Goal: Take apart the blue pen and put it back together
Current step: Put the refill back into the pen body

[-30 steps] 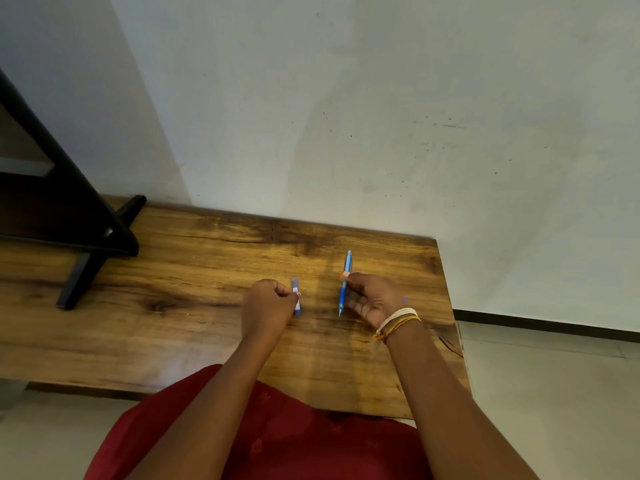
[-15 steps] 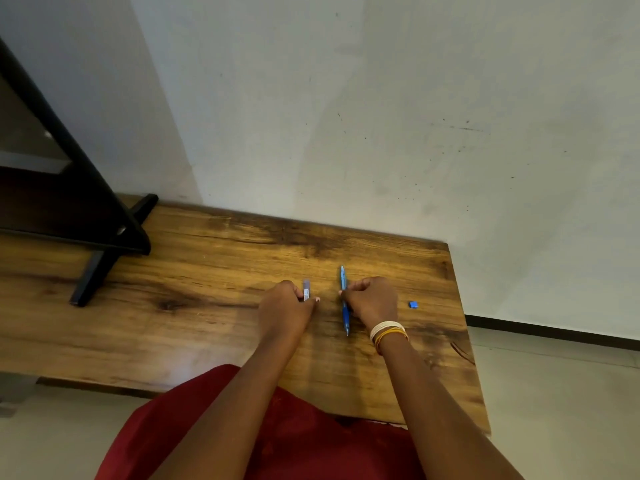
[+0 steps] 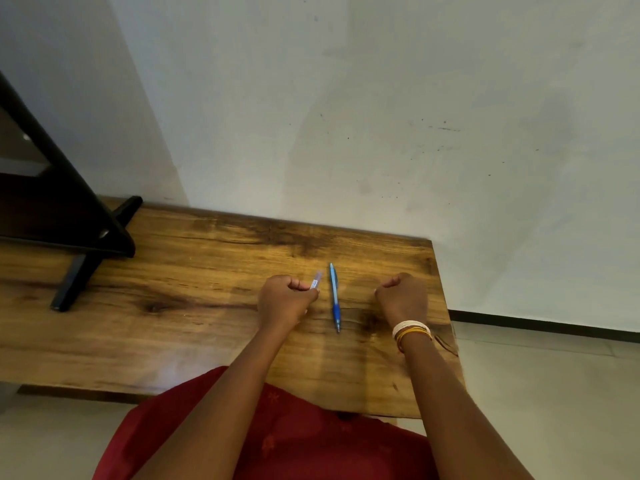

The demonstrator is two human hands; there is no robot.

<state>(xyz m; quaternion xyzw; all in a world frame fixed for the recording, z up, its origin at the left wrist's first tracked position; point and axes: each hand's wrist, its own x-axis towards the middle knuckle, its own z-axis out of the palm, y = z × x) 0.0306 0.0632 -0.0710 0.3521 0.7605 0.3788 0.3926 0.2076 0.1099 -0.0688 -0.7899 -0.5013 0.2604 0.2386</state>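
The blue pen body [image 3: 334, 296] lies lengthwise on the wooden table [image 3: 180, 289], tip toward me, between my two hands and touching neither. My left hand [image 3: 284, 299] grips a short clear pen part [image 3: 316, 281] whose end sticks out past the thumb, just left of the pen. My right hand [image 3: 403, 297], with bangles on the wrist, rests on the table to the right of the pen, fingers curled tightly down. What its fingers enclose is hidden.
A black stand [image 3: 79, 237] occupies the table's far left. A pale wall runs along the back edge. The table's right edge lies close beside my right hand, with tiled floor [image 3: 540, 393] beyond it. My red garment [image 3: 277, 441] is at the near edge.
My right hand let go of the blue pen, which now lies on the table, and moved right over the spot where a small blue piece lay. My left hand keeps the clear part.
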